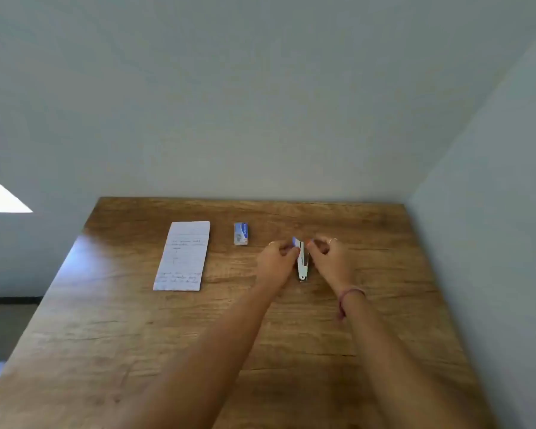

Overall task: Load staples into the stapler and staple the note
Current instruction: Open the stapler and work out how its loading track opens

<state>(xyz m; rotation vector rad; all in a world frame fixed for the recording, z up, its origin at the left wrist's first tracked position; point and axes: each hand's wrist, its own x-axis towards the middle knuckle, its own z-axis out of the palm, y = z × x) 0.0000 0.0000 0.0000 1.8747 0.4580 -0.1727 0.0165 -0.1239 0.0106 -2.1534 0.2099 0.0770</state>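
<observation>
Head view: centre right of frame.
Left hand (277, 258): grip pinches stapler (302, 263), steadying it.
Right hand (328, 253): grip pinches its far end, likely opening it for loading.

Table (167, 351): brown wood grain, pushed into a corner of pale walls.
Stapler (303, 264): small, silver with a blue far end, lying on the table; taken as landmark.
Left hand (276, 258): just left of the stapler, fingers curled, pinching its far blue end.
Right hand (328, 255): just right of the stapler, fingers curled against its far end; ring on one finger, cord bracelet (348, 297) at the wrist.
Staple box (240, 233): blue and white, left of the stapler and slightly farther back, apart from the hands.
Note (181, 257): white lined sheet with handwriting, flat, well left of the stapler, beyond the staple box.
</observation>
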